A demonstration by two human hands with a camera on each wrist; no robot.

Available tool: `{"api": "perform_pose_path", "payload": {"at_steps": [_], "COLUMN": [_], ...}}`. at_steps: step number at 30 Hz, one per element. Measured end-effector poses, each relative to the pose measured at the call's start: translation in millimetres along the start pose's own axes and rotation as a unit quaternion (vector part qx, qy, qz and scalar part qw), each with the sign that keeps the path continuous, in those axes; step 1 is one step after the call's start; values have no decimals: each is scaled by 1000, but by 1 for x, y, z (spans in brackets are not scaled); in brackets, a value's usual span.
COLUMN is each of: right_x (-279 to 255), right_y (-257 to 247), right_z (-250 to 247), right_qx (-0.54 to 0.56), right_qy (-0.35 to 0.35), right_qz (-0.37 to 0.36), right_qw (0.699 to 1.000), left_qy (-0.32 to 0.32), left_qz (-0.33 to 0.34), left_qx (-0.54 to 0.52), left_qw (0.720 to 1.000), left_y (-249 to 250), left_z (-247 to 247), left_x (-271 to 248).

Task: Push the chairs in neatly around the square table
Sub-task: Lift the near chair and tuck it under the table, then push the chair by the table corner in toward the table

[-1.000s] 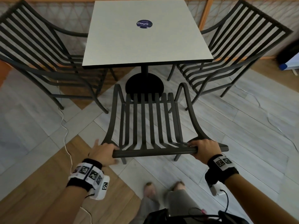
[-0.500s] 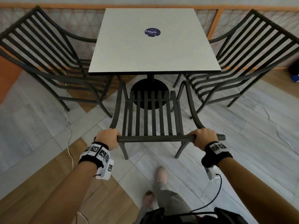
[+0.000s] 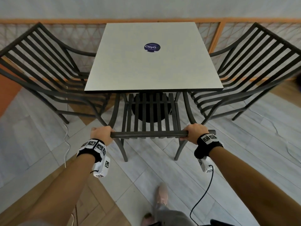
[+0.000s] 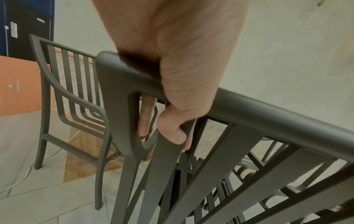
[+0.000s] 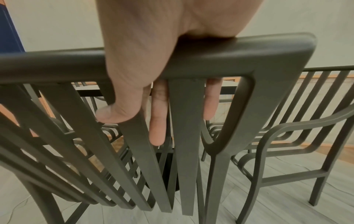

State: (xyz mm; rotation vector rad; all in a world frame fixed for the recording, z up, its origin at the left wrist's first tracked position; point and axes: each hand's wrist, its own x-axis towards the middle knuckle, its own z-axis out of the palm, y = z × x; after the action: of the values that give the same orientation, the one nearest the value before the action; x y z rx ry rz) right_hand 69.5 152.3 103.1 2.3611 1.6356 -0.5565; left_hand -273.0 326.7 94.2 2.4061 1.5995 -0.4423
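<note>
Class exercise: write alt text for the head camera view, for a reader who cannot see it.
Two hands, left hand and right hand, grip the top rail of a dark slatted chair whose seat front sits under a square table. Matching chairs stand at its left and right.

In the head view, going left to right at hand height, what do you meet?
White floor cable → left hand → dark slatted chair's top rail → right hand.
</note>
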Motion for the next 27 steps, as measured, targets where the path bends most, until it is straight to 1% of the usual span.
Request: {"api": "perform_pose_path", "payload": {"at_steps": [3,6,9,12,14,16,19,21,23,24,25,27], "right_x": [13,21,25,24,25,25,28,29,31,34,37,48], "right_y": [1,0,-1,2,1,-6,-31,-56,-89,-107,-127,-168], "right_z": [-7,-11,-12,-9,-9,-15,-36,-56,-80,-93,-105,-127], "right_qx": [-10,-17,-18,5,26,38,24,13,23,35,51,75], "right_qy": [4,2,5,-4,-15,-31,-64,-67,-69,-75,-82,-89], "right_qz": [-14,-19,-25,-28,-37,-54,-99,-141,-192,-219,-247,-294], "right_qw": [1000,1000,1000,1000,999,997,993,988,979,972,964,949], "left_qy": [16,15,21,32,32,27,44,66,89,90,69,0], "left_qz": [-9,-12,-15,-14,-7,15,51,46,35,30,20,-3], "left_qx": [-2,-5,0,3,-8,-29,-98,-130,-164,-182,-186,-171], "left_qw": [1000,1000,1000,999,999,999,993,988,982,979,980,985], "left_y": [1,1,2,4,3,0,-10,-24,-48,-63,-78,-112], "left_z": [-5,-9,-12,-13,-14,-15,-15,-13,-13,-12,-13,-16], "left_x": [15,26,29,25,23,21,16,10,6,5,4,4]}}
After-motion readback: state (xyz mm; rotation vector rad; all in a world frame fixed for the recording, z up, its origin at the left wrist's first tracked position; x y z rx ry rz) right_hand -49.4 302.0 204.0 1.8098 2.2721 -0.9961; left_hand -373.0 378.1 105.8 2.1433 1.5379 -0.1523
